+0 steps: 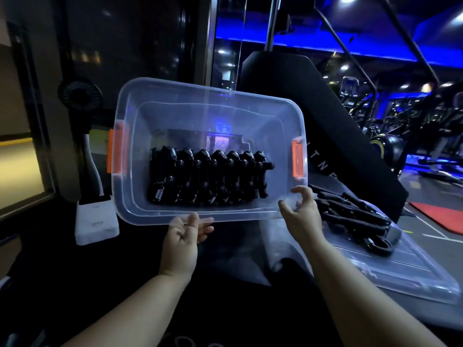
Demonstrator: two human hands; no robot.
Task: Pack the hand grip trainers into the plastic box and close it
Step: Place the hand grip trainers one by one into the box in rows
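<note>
Several black spring-loaded hand grip trainers (pixel 208 179) sit rowed inside the clear plastic box with orange latches (pixel 200 92), tilted at frame centre with left hand (pixel 184 236) and right hand (pixel 300 214) each gripping its near rim, while a loose pile of trainers (pixel 350 219) waits on the clear plastic lid (pixel 413 279) at lower right, packing seemingly half done, box unclosed.

The dark surface (pixel 225 311) carries a white block (pixel 96 221) at the left, crumpled clear plastic wrap (pixel 278 249) near the middle, and a clear lid (pixel 411 276) at the right. Black hand grip trainers (pixel 350 216) lie piled on the lid.
</note>
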